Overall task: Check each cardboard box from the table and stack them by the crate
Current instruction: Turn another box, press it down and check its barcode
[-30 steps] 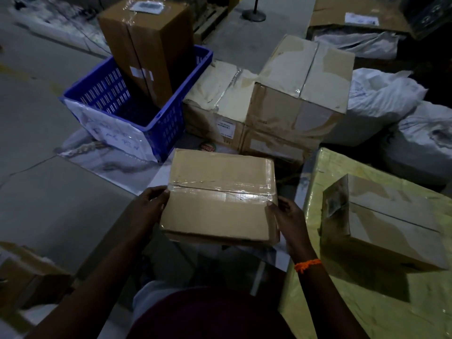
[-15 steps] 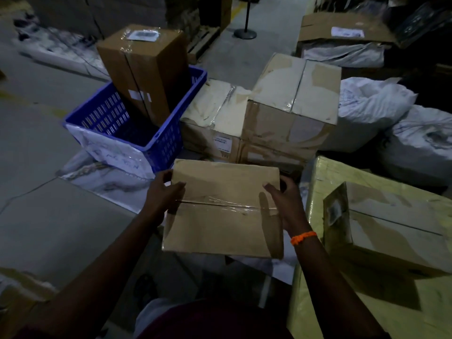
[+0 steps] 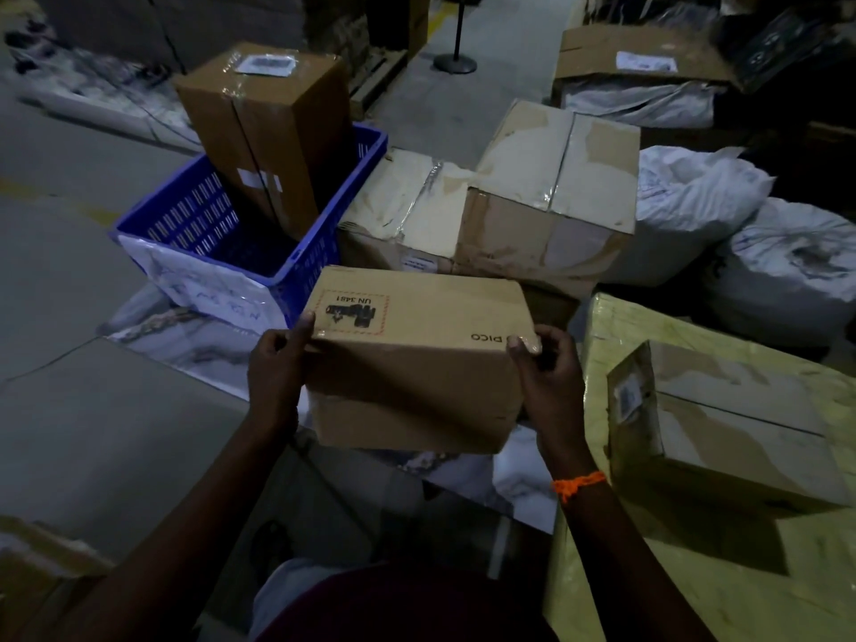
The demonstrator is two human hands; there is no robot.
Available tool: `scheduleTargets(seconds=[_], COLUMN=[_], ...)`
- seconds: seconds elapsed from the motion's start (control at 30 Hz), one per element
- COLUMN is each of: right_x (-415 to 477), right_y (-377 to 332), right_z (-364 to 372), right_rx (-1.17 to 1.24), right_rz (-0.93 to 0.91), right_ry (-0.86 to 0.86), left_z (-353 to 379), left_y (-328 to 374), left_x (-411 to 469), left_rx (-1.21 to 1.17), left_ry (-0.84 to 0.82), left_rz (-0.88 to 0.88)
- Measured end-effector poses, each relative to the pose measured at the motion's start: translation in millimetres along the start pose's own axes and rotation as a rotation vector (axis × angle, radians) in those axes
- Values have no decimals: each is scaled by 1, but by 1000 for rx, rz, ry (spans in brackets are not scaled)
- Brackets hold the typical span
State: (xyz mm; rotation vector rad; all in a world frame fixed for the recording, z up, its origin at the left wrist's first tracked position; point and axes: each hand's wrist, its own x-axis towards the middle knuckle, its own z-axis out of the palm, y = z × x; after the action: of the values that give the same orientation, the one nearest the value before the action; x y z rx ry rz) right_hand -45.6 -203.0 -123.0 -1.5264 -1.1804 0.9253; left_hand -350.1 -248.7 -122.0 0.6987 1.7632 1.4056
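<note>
I count six cardboard boxes I can make out plainly. One is the held box (image 3: pixel 417 359) at the centre of the frame. One tall box (image 3: pixel 264 132) stands in the single blue crate (image 3: pixel 315 257) at upper left. Two worn boxes (image 3: pixel 403 210) (image 3: pixel 551 196) sit side by side, touching, just right of the crate. One box (image 3: pixel 722 428) rests on the yellow-wrapped table (image 3: pixel 695 595) at lower right, and one opened box (image 3: pixel 639 57) is at upper right. Two white sacks (image 3: pixel 685 201) (image 3: pixel 787 266) lie at right.

The held box is plain brown, clean and square-edged, tilted so that its top face looks up at me. My left hand (image 3: pixel 278 363) clamps its left edge with the thumb over the top. My right hand (image 3: pixel 546 377) curls round the right corner, and an orange band (image 3: pixel 579 483) is on that wrist.

On the top face, upside down from here, a red dashed frame holds a black pictogram and "UN 3481". Near the right thumb I read "PICO". The white sheet on the crate's front carries handwriting that I cannot read. The small labels on the other boxes are too blurred to read.
</note>
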Motion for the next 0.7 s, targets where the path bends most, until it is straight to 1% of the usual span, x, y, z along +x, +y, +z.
scheduleTargets(seconds=[0.13, 0.23, 0.37, 0.47, 0.53, 0.57, 0.63, 0.67, 0.7], right_x=[-15, -28, -41, -42, -43, -43, -44, -43, -40], right_y=[6, 17, 33, 34, 31, 31, 27, 24, 20], right_z=[-2, -3, -2, -3, -2, -2, 1, 4, 8], right_rx=[9, 5, -32, -41, -80, -118, -232, -317, -422], right_rz=[-15, -41, -76, -79, -106, -138, -252, -330, -420], right_ry=[51, 82, 99, 104, 101, 95, 61, 44, 34], left_z=[-4, -8, -18, -23, -19, -17, -11, -7, -1], left_y=[-11, -20, -39, -43, -38, -35, -28, -24, -20], left_x=[-8, -21, -34, -33, -36, -37, -36, -35, -33], left_rx=[-10, -25, 55, 95, 114, 173, 401, 546, 684], left_ry=[-4, 7, -68, -54, -60, -35, 20, 9, -47], left_rz=[-11, 26, 48, 29, 64, 123, 337, 483, 631])
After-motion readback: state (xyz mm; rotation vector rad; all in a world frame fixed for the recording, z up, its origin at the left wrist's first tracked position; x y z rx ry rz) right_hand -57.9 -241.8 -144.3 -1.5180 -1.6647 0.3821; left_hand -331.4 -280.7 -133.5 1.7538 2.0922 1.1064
